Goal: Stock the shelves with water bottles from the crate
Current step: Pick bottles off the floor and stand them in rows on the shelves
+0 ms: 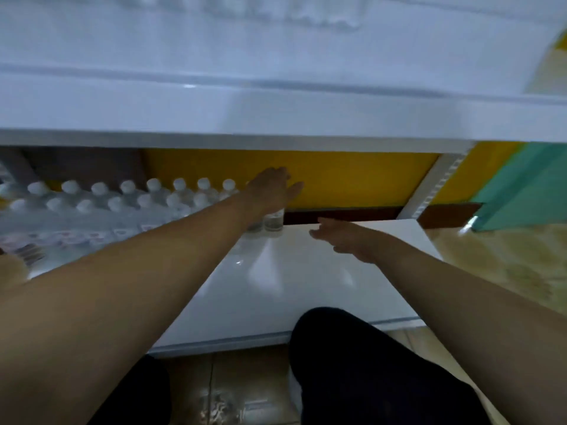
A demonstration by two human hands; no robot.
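A dark-trousered knee (362, 363) is nearest, against the white shelf (291, 286) edge. Further in, the right hand (346, 237) hovers over the bare shelf with fingers straight and spread, holding nothing. Beyond it, the left hand (273, 188) rests on top of the end water bottle (274, 220), fingers fairly straight. Rows of capped bottles (129, 194) fill the shelf's left side before a yellow back panel (352, 176).

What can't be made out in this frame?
- Crate: not in head view.
- Bottles under the left hand: tops hidden by the hand, so the grip is unclear.
- Bottle rows: labels blurred, left end cut off by the frame edge.
- Upper shelf: contents blurred.
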